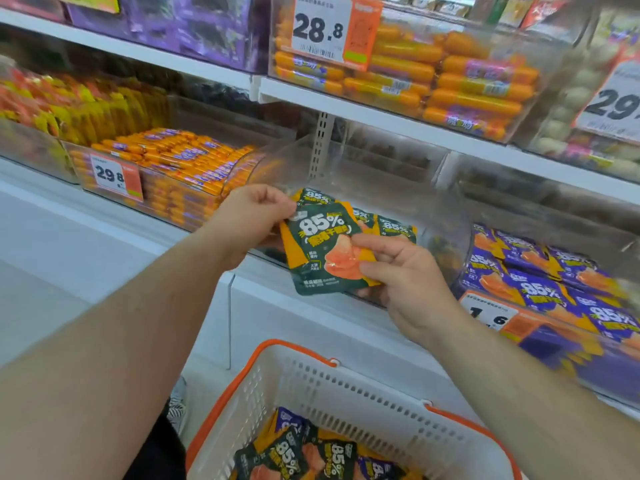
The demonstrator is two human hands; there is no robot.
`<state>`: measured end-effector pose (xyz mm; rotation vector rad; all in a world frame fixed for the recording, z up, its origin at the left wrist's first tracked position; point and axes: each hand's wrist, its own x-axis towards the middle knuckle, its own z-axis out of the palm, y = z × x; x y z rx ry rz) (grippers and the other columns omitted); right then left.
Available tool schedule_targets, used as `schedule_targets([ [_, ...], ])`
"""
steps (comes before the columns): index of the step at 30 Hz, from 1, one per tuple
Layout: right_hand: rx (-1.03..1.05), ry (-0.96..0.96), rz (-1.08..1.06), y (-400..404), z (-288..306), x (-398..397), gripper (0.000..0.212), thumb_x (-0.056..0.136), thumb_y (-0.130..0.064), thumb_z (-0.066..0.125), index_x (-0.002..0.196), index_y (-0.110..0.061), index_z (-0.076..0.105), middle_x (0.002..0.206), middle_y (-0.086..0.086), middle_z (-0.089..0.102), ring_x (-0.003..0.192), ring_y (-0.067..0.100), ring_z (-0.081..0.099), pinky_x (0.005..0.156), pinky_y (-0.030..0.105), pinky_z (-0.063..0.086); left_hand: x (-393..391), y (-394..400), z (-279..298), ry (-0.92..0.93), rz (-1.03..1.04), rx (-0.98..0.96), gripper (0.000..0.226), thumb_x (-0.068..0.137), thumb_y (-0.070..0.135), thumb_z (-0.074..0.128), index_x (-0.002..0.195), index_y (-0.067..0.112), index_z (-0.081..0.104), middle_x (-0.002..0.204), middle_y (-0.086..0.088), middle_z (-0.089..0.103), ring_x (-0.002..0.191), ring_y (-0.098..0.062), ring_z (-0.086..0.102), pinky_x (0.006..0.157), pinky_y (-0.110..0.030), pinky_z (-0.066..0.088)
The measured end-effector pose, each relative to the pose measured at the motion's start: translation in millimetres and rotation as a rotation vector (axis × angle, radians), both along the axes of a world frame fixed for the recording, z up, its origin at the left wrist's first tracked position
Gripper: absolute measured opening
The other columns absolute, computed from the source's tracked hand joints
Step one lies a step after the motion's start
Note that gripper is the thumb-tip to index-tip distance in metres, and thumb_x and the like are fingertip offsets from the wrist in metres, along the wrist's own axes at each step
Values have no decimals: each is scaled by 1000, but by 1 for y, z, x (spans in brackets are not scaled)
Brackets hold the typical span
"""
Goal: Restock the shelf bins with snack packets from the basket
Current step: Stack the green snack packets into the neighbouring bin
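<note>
1. hands meet in front of a clear shelf bin (446,233): the left hand (247,220) pinches the top left corner of a dark green and orange snack packet (320,249), and the right hand (405,282) pinches its right edge between thumb and fingers.
2. the packet is held upright and a little tilted, just in front of the bin's opening, with "85%" in large white print over yellow characters and a picture of pink meat.
3. more green packets (394,228) with the same "85%" lie behind it inside the bin.
4. to the right, another bin holds purple packets (540,282), also marked "85%"; its front tag (491,317) shows "1" and "6", the rest is blurred.
5. to the left, a bin of orange sausage sticks (180,161) carries a price tag (110,174) reading "29.8".
6. on the shelf above, a bin of larger orange sausages (460,84) bears a tag (320,29) reading "28.8"; a tag (620,102) at the far right starts "29".
7. below, a white basket (346,386) with orange handles holds green and purple "85%" packets (311,452).
</note>
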<state>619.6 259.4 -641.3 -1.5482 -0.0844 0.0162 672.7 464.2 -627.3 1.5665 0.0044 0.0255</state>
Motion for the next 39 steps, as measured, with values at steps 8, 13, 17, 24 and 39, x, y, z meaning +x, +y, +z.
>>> schedule_targets([
  [8,-142,69,-371,-6,31,83,31,89,10,54,114,-5,65,104,7,61,56,17,60,58,25,54,17,-18,-28,-254,147,951,25,83,39,63,107,34,67,117,5,64,123,-17,47,109,-36,19],
  [13,-309,158,-370,-10,27,133,28,97,0,45,123,-6,57,85,2,53,48,13,56,29,13,36,23,-26,-41,-349,188,1051,26,86,48,62,107,35,70,117,10,64,129,-14,39,116,-45,10],
  [17,-381,206,-387,-11,14,173,23,92,9,49,109,-4,56,92,10,60,58,15,52,51,18,50,25,-27,-42,-380,224,1096,29,86,56,59,103,35,70,109,12,66,125,-13,42,114,-45,12],
  [24,-820,246,-285,-17,-16,200,10,83,7,64,92,4,62,82,15,63,72,24,56,61,31,43,28,-29,-45,-425,278,1094,29,84,56,58,97,33,71,101,16,67,118,-12,46,107,-41,11],
  [39,-1296,151,-160,-15,-21,195,31,88,-1,55,117,-1,65,119,13,65,104,25,65,91,41,56,27,-35,-45,-442,283,1046,25,81,49,59,95,32,70,90,15,61,112,-13,47,105,-42,11],
])
